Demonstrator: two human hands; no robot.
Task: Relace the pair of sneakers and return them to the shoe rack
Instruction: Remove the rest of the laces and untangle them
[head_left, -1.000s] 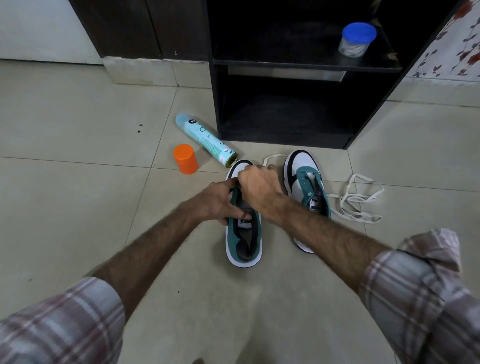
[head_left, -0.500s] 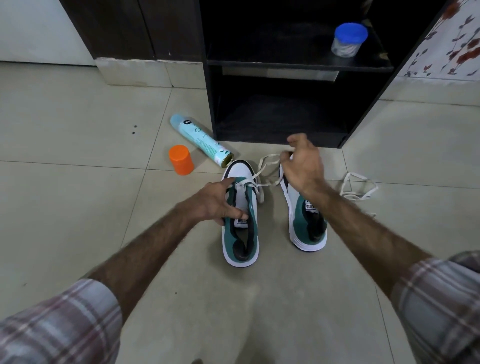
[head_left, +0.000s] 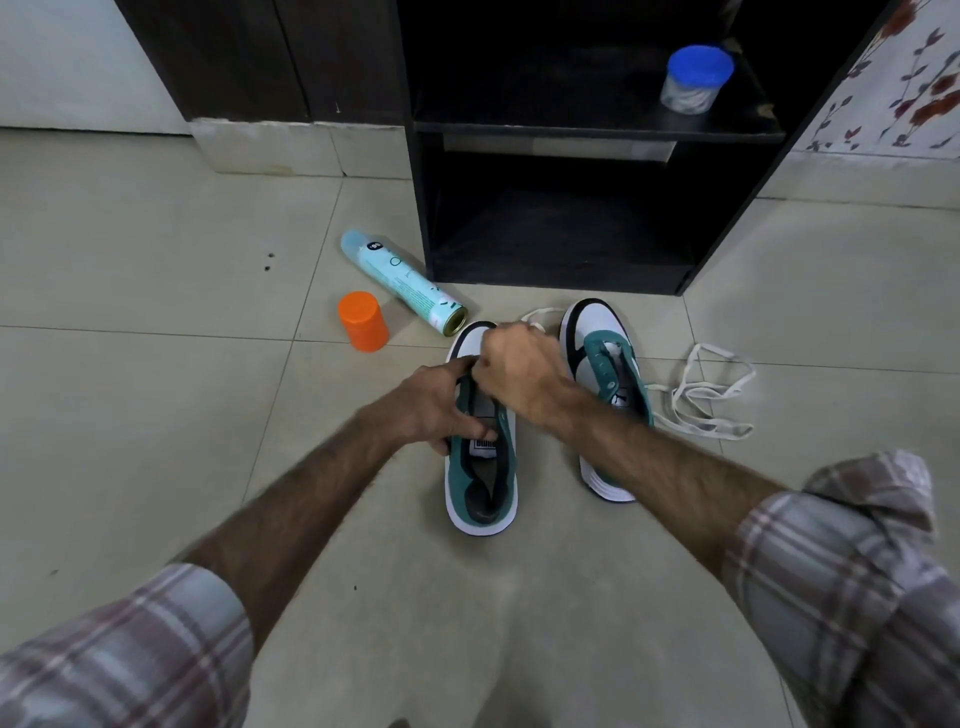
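Two green, white and black sneakers stand on the tiled floor, toes toward the black shoe rack (head_left: 415, 208). My left hand (head_left: 434, 402) grips the left side of the left sneaker (head_left: 483, 493) near its tongue. My right hand (head_left: 519, 371) is closed over that sneaker's front eyelets, fingers pinched on a white lace (head_left: 540, 313) whose loop trails toward the rack. The right sneaker (head_left: 605, 364) stands unlaced beside it. A second white lace (head_left: 711, 395) lies loose on the floor to its right.
A teal spray can (head_left: 400, 280) lies on its side by the rack's left corner, with an orange cap (head_left: 363, 321) standing near it. A blue-lidded jar (head_left: 693, 78) sits on the rack's upper shelf. Floral wall at the right.
My right hand pulled the lace out toward the rack half a second ago, then came back onto the left sneaker's front. My left hand stayed on the sneaker.
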